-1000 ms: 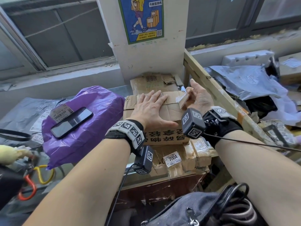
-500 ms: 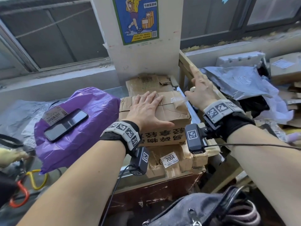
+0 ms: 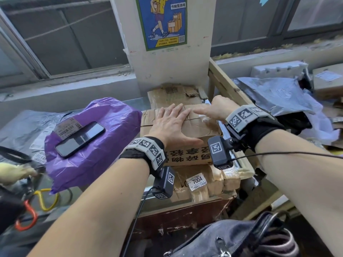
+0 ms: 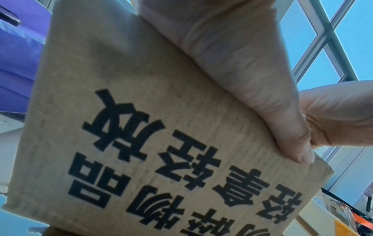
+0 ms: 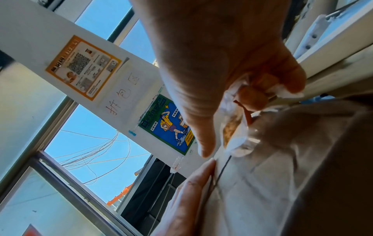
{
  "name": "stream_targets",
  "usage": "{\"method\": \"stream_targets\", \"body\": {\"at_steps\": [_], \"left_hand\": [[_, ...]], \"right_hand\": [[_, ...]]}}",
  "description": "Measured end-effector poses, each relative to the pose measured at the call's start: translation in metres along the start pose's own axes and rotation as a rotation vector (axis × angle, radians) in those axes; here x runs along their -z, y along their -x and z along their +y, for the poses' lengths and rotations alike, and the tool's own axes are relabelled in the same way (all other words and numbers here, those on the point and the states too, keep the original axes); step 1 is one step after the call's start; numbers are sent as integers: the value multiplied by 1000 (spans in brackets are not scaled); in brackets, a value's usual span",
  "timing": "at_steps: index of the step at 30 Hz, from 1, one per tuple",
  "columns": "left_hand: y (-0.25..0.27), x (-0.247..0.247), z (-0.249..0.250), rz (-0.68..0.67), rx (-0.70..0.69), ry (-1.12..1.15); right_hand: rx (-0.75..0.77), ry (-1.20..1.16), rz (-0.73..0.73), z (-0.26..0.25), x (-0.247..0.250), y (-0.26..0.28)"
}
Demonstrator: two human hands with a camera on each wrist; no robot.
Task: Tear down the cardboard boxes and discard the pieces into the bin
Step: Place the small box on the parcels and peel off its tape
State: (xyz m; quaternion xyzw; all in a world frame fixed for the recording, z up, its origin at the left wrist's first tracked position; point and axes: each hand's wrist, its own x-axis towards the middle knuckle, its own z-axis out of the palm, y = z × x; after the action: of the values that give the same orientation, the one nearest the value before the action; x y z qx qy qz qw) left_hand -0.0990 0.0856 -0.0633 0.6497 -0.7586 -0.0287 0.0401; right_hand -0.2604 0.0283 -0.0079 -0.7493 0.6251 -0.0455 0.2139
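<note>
Back from the wooden frame (image 3: 225, 81), the right hand (image 3: 216, 110) pinches tape (image 5: 234, 140) on the cardboard box (image 3: 194, 127); left hand (image 3: 170, 125), flat, steadies it.

I count two hands on my feed: my left hand (image 3: 172, 125) and my right hand (image 3: 218, 109). Three cardboard boxes sit stacked before me: the top box (image 3: 194, 130) with black printed characters, a crushed box (image 3: 213, 179) under it bearing a 7004 label, and a flat box (image 3: 172, 97) behind. I see one purple bag (image 3: 104, 145), one phone (image 3: 80, 139) on it, one poster (image 3: 163, 23) on the pillar in the head view, two posters in the right wrist view, and two wrist cameras.
</note>
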Motion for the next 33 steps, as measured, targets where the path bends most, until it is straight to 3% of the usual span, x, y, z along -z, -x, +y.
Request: {"method": "stream_targets", "body": {"at_steps": [8, 18, 26, 33], "left_hand": [[-1, 0, 0, -6, 14, 9], [-1, 1, 0, -10, 6, 0], [0, 1, 0, -17, 6, -5], [-2, -1, -1, -8, 5, -1]], "right_hand": [[0, 44, -146, -10, 9, -8], [45, 140, -37, -15, 17, -10], [-25, -113, -128, -15, 11, -20], [-15, 54, -147, -15, 1, -19]]}}
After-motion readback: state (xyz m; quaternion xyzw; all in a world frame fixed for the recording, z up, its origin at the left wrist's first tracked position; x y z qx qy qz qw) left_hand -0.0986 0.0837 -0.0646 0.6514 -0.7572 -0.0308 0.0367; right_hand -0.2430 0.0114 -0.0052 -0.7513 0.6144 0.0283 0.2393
